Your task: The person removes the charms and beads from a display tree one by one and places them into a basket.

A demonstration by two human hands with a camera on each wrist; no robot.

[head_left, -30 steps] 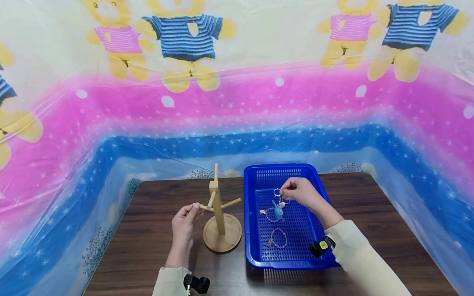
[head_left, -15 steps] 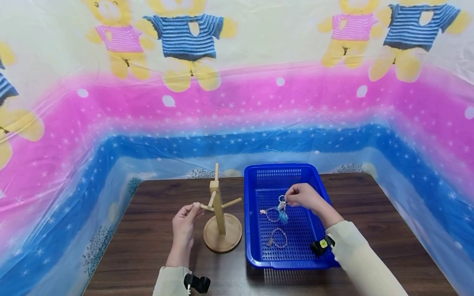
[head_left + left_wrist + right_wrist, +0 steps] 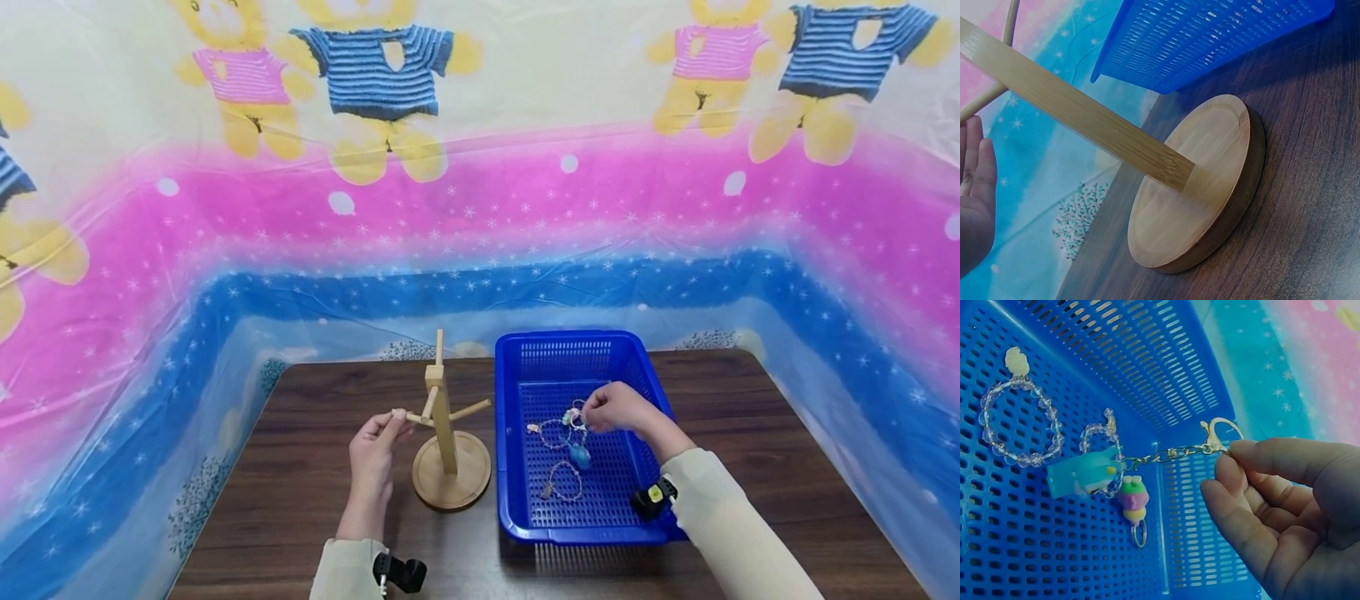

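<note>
My right hand (image 3: 618,408) pinches the gold clasp (image 3: 1221,434) of a keychain between thumb and fingertips, over the blue basket (image 3: 506,467). A short chain leads from the clasp to a translucent blue charm (image 3: 1085,472), low in the basket. Near this charm is a green, pink and yellow charm (image 3: 1134,500) with a metal ring. Two beaded bracelets lie on the basket floor, the front bracelet (image 3: 564,482) in full view. At the left, my left hand (image 3: 375,446) grips a peg end of the wooden stand (image 3: 444,433) between thumb and fingers.
The stand's round base (image 3: 1191,187) rests on the dark wooden table (image 3: 277,500), left of the basket. More pegs stick out from its post, one angled towards the basket. A printed bear curtain (image 3: 450,225) hangs behind and around the table.
My right hand has sunk lower and slightly to the right, bringing the blue charm down towards the basket's front. My left hand keeps its hold on the peg.
</note>
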